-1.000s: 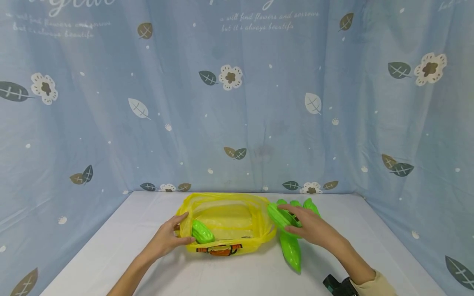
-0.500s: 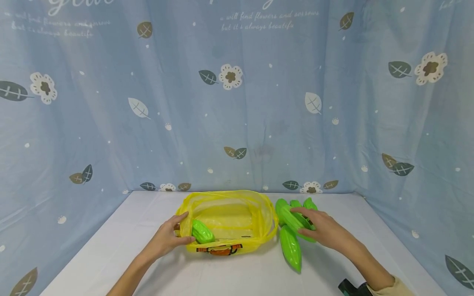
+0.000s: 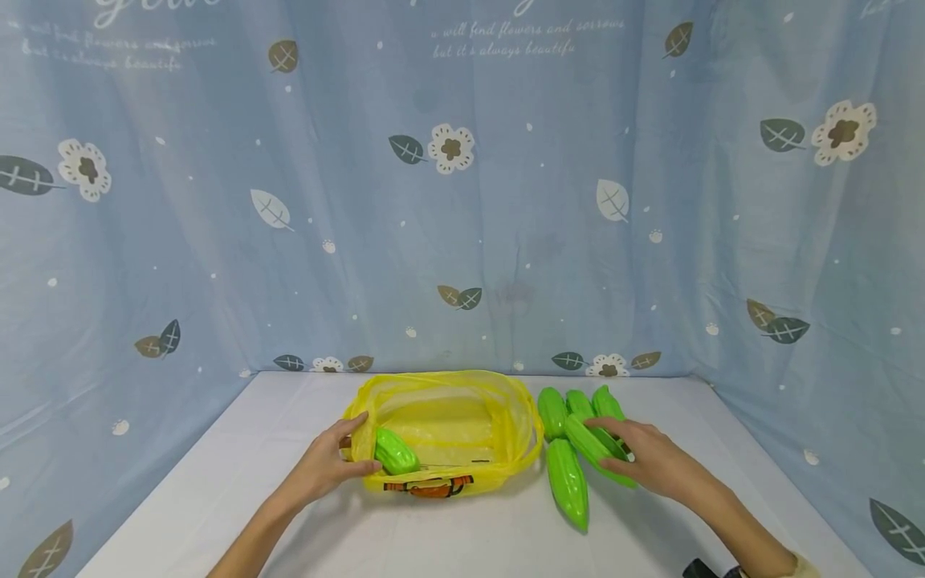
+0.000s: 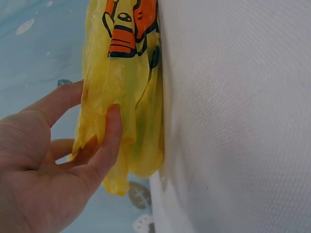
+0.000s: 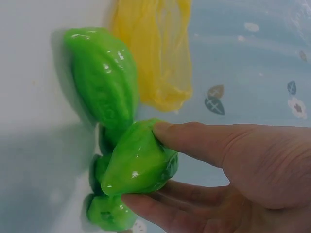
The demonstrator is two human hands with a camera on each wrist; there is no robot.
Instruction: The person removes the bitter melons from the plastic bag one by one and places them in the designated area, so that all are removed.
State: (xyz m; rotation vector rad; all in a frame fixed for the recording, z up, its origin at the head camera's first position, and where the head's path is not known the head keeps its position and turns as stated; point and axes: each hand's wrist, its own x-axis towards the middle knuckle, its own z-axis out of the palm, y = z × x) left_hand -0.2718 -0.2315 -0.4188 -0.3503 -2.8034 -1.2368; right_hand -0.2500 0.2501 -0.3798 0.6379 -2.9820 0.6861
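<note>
With my left hand (image 3: 321, 464) I hold the left rim of a yellow plastic bag (image 3: 499, 480), thumb outside and fingers at the far side. The bag's mouth gapes, and one glossy green bitter melon (image 3: 396, 453) lies inside on the left. My right hand (image 3: 658, 459) grips another bitter melon (image 5: 138, 160) between thumb and fingers, right of the bag, over the others. In front of it lies a bitter melon (image 3: 567, 486) with its pointed tip toward me. More lie behind, including one bitter melon (image 3: 552, 411) near the bag; some are partly hidden.
A white tabletop (image 3: 433, 538) carries everything. Blue patterned curtain (image 3: 462, 241) encloses the back and both sides. A dark device (image 3: 699, 568) sits at my right wrist, by the sleeve.
My right hand has drawn its bitter melon away from the bag, rightward and slightly toward me, uncovering the melons behind. The left hand and the bag stay nearly still.
</note>
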